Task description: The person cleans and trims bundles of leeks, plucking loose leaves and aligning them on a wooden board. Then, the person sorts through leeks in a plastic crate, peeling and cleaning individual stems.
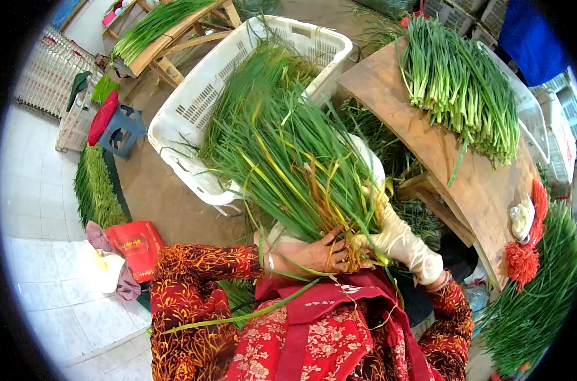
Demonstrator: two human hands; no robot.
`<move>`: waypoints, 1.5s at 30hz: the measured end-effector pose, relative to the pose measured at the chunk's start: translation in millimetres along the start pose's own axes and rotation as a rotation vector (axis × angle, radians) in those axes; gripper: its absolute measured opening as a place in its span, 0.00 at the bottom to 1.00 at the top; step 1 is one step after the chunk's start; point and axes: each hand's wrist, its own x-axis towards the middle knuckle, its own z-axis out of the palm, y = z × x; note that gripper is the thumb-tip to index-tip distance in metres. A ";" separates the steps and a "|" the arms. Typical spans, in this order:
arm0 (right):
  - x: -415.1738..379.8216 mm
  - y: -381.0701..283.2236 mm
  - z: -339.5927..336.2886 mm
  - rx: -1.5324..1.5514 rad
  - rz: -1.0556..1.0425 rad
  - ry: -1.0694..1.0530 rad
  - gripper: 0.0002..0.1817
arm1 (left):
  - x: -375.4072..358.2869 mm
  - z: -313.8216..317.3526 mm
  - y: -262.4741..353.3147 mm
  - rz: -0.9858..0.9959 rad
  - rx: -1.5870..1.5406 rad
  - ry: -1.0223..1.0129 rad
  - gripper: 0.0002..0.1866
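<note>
A large loose bunch of long green leafy stalks [288,159], with some yellow and brown leaves, lies across my lap and reaches into a white plastic basket [196,95]. My bare left hand [314,254] has its fingers wrapped round the brownish root end of the bunch. Beside it, to the right, my right hand [400,241] wears a pale glove and holds the same bunch near its lower end. The fingertips of both hands are close together, partly hidden by the leaves.
At the right, a wooden board [390,95] carries a neat pile of stalks [460,89], red ties [522,263] and a pale bundle [522,219]. More stalks [536,292] lie beyond it. A blue stool [126,127] and red bag [136,247] are on the left.
</note>
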 end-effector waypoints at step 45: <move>19.2 -9.2 37.8 -0.335 0.156 0.295 0.59 | 50.4 -32.7 -151.5 -0.010 -0.746 -0.048 0.20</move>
